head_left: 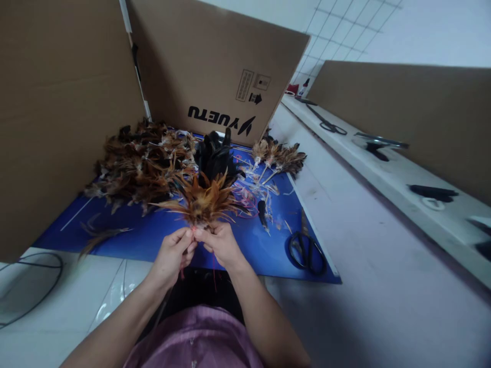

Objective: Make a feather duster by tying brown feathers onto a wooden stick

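Note:
Both hands meet at the base of a feather bunch (203,202), orange-brown below with black plumes at its top. My left hand (174,253) pinches at the bound base, where a bit of pink string (194,228) shows between the fingertips. From the other side my right hand (220,243) is closed on the same base, thumb forward. A thin pink strand hangs under each hand. What lies inside the curled fingers is hidden. The bunch is held upright over the front part of the blue board (245,253).
A heap of brown feather bunches (141,163) covers the board's left back; smaller bunches (278,156) lie at the right back. Black-handled scissors (307,253) rest at the right front. Cardboard panels (215,66) stand behind and left. Tools, including scissors (332,127), lie on a ledge.

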`<action>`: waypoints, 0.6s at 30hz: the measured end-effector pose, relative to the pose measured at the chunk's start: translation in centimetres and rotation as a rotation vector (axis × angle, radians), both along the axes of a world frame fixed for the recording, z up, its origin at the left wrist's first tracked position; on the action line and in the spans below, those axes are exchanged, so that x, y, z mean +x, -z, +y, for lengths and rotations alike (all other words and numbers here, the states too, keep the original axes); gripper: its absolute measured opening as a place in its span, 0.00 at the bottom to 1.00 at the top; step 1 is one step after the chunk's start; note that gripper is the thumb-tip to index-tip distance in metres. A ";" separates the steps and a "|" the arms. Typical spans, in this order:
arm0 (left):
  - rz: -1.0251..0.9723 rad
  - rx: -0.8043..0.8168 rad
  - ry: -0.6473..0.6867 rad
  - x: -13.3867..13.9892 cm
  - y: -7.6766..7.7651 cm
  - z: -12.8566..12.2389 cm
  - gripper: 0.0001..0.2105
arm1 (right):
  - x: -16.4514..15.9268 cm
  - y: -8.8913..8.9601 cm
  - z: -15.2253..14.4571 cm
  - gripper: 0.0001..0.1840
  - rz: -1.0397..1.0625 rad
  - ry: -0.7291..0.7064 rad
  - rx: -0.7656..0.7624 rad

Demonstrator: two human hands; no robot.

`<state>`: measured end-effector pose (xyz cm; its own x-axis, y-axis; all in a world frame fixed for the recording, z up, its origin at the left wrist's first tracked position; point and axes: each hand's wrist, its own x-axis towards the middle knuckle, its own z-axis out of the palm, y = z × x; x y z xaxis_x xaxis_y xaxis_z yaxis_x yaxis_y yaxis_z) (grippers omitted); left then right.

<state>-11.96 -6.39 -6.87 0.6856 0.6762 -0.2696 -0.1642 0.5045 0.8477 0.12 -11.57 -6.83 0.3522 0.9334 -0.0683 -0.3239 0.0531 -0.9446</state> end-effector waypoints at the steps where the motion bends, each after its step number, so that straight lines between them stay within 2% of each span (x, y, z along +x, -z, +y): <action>1: -0.016 -0.016 0.024 -0.3 0.0 0.0 0.17 | 0.0 0.0 -0.1 0.17 -0.016 -0.040 0.006; 6: -0.143 -0.220 0.252 -1.9 -0.5 0.3 0.15 | 0.2 -0.3 -0.6 0.17 -0.087 -0.172 0.070; 8: -0.190 -0.292 0.327 -2.3 -0.6 0.5 0.15 | -0.1 -0.3 -0.6 0.17 -0.068 -0.179 0.084; 10: -0.195 -0.308 0.348 -2.4 -0.7 0.5 0.14 | -0.5 -0.2 -0.6 0.18 -0.050 -0.136 0.079; 12: -0.158 -0.242 0.283 -2.3 -0.8 0.3 0.14 | -0.9 0.0 -0.6 0.18 -0.051 -0.080 0.063; 16: -0.036 0.014 0.046 -1.7 -0.5 -0.4 0.16 | -1.4 0.4 -0.5 0.19 -0.076 0.040 0.045; 18: 0.006 0.077 -0.021 -1.4 -0.3 -0.6 0.17 | -1.4 0.3 -0.4 0.18 -0.093 0.074 0.049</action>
